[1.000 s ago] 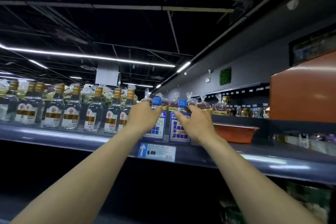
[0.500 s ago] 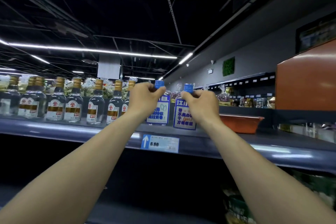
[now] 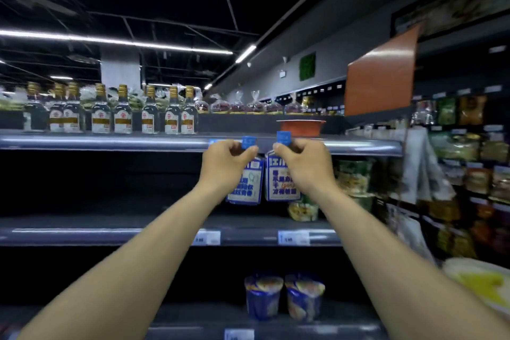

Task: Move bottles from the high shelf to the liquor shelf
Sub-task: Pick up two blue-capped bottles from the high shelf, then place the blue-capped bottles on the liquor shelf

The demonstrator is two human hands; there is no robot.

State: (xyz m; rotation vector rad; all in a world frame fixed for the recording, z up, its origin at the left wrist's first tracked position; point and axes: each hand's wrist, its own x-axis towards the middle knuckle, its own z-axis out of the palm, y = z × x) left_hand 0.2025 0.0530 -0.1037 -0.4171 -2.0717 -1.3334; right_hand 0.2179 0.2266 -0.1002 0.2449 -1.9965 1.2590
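Observation:
My left hand [image 3: 225,163] grips the neck of a small blue-capped bottle [image 3: 245,188] with a blue and white label. My right hand [image 3: 302,164] grips a second blue-capped bottle [image 3: 281,183] the same way. Both bottles hang in the air side by side, off the high shelf [image 3: 110,142] and in front of the dark gap below it. A row of gold-capped liquor bottles [image 3: 122,114] stands on the left part of the high shelf.
An orange bowl [image 3: 300,127] sits on the high shelf at right. The middle shelf [image 3: 82,232] carries price tags [image 3: 293,237]. Two blue cups [image 3: 284,295] stand on the lower shelf. Packaged goods [image 3: 455,160] fill racks at right, under an orange sign [image 3: 380,74].
Both hands lifted the two blue-capped bottles off the high shelf and brought them down and toward me. The view tilted downward, showing the lower shelves.

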